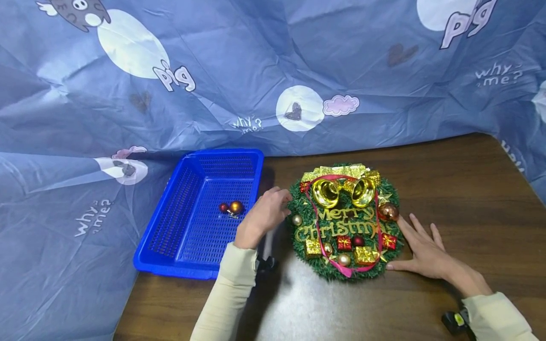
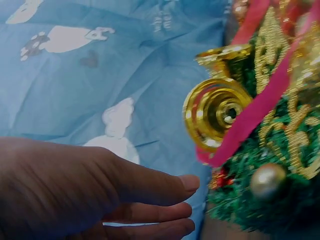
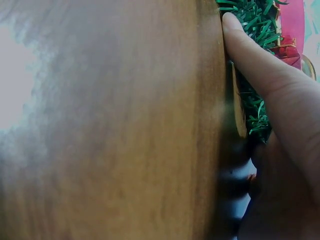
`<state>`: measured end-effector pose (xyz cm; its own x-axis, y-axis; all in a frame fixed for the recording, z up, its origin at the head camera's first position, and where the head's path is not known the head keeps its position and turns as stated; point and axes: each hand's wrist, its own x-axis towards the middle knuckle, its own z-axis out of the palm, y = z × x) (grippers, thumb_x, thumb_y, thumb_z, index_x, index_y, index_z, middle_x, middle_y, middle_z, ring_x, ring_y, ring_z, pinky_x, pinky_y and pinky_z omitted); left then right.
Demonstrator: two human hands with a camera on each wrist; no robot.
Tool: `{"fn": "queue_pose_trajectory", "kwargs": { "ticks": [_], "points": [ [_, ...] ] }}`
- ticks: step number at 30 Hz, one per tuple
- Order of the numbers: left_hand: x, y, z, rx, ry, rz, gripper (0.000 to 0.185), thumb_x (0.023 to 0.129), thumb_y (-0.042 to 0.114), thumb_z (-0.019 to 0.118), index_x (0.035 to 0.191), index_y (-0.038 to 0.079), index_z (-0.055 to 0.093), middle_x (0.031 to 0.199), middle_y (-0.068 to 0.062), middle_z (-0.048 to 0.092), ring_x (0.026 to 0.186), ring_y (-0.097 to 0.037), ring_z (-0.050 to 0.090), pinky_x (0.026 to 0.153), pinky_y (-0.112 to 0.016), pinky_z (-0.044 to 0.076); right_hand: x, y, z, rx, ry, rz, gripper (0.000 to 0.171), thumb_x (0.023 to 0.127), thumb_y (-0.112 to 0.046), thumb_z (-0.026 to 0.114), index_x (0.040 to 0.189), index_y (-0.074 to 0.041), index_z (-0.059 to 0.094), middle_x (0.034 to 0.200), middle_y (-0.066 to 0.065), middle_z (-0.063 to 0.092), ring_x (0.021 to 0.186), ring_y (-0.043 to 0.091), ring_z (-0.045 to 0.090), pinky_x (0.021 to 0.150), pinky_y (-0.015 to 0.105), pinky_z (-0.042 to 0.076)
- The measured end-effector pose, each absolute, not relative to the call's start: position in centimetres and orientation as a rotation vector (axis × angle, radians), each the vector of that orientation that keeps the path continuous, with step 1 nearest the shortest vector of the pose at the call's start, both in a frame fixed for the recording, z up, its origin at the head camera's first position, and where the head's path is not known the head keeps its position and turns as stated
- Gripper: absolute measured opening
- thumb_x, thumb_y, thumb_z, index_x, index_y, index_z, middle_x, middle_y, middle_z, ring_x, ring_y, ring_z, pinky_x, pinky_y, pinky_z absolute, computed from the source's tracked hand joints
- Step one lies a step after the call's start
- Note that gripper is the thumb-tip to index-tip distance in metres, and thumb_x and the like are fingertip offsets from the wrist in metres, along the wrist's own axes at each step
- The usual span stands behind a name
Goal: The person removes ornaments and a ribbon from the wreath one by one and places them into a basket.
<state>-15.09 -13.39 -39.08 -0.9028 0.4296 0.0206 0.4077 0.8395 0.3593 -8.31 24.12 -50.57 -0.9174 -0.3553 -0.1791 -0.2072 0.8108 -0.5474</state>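
Note:
A green Christmas wreath [image 1: 328,271] lies on the table, with gold bells [image 1: 326,193], gold "Merry Christmas" lettering [image 1: 341,230], small gift boxes, baubles and a loop of pink ribbon [image 1: 346,272]. At its left edge is my left hand [image 1: 266,213], fingers loosely bent and holding nothing. The left wrist view shows a small gap between its thumb [image 2: 160,186] and the wreath. My right hand [image 1: 428,255] has its fingers spread by the wreath's right edge. In the right wrist view its thumb [image 3: 260,65] touches the green tinsel [image 3: 257,30]; its other fingers are mostly hidden.
Left of the wreath stands a blue plastic basket [image 1: 147,237] with an orange bauble [image 1: 236,207] and a dark red bauble [image 1: 223,207] inside. A blue printed cloth [image 1: 239,61] hangs behind the brown wooden table [image 1: 465,189] and covers the left side.

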Motion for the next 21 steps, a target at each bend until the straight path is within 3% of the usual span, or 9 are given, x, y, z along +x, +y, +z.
{"fn": "queue_pose_trajectory", "kwargs": {
  "ticks": [7,12,21],
  "points": [
    [-15.0,-12.4,-40.6,0.701,2.883,0.56,0.027,0.082,0.014,0.074,0.106,0.004,0.067,0.103,-0.01,0.065,0.096,-0.027,0.064,0.083,-0.037,0.053,-8.4,24.2,-50.6,-0.429,2.721,-0.78,0.126,0.07,-0.067,0.069,0.153,-0.017,-0.011,0.158,0.022,0.002,0.145,0.039,-0.013,0.105,0.063,-0.024],
    [-14.8,-11.7,-40.9,0.66,2.828,0.516,0.024,0.085,0.007,0.069,0.109,0.005,0.067,0.109,-0.011,0.066,0.102,-0.026,0.063,0.088,-0.037,0.053,-8.3,24.2,-50.7,-0.432,2.72,-0.781,0.126,0.07,-0.067,0.069,0.153,-0.017,-0.011,0.159,0.022,0.001,0.145,0.039,-0.013,0.105,0.063,-0.025],
    [-14.7,-10.9,-42.0,0.722,2.883,0.467,0.026,0.079,-0.006,0.06,0.1,0.005,0.07,0.101,-0.009,0.068,0.096,-0.025,0.064,0.082,-0.037,0.054,-8.3,24.3,-50.7,-0.439,2.722,-0.79,0.126,0.07,-0.066,0.07,0.153,-0.017,-0.011,0.159,0.022,0.002,0.145,0.039,-0.013,0.105,0.064,-0.023]
  ]
}}
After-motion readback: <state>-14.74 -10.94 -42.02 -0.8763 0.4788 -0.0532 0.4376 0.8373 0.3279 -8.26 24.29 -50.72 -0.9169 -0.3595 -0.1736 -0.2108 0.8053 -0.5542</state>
